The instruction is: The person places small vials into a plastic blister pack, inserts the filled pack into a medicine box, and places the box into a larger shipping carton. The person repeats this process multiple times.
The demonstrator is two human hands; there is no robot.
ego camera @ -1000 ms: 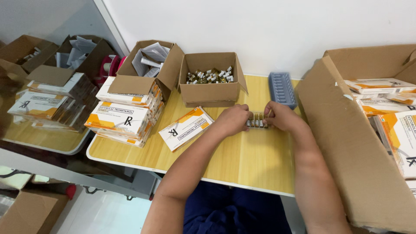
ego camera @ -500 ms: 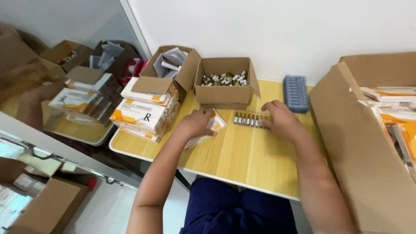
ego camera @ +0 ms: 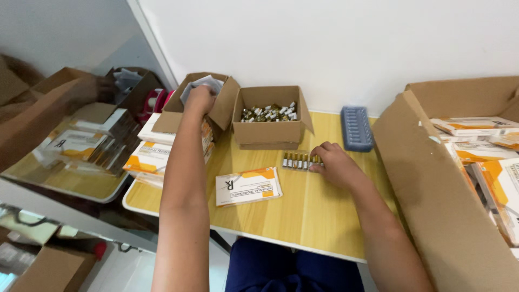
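Two bare hands work over a pale wooden desk (ego camera: 303, 216). Left hand (ego camera: 199, 99) reaches up into an open cardboard box (ego camera: 224, 105) at the far left of the desk, which holds folded paper leaflets (ego camera: 204, 82); its fingers are curled over the leaflets, but whether they are clamped on one cannot be told. Right hand (ego camera: 336, 165) lies palm down on the desk with its fingers together, the tips touching the right end of a row of small amber ampoules (ego camera: 298, 160), which stands on the desk just in front of the middle box.

Middle cardboard box (ego camera: 268, 132), open at the top, is filled with loose amber ampoules (ego camera: 268, 112). A flat white and orange carton (ego camera: 248, 186) lies on the desk near the row, between the two forearms. A blue plastic ampoule tray (ego camera: 356, 127) rests to the right of the middle box, near the wall. Stacked white and orange cartons (ego camera: 145, 157) sit under and beside the leaflet box. A large cardboard box (ego camera: 432, 189) at the right edge holds further cartons of the same kind (ego camera: 476, 125).
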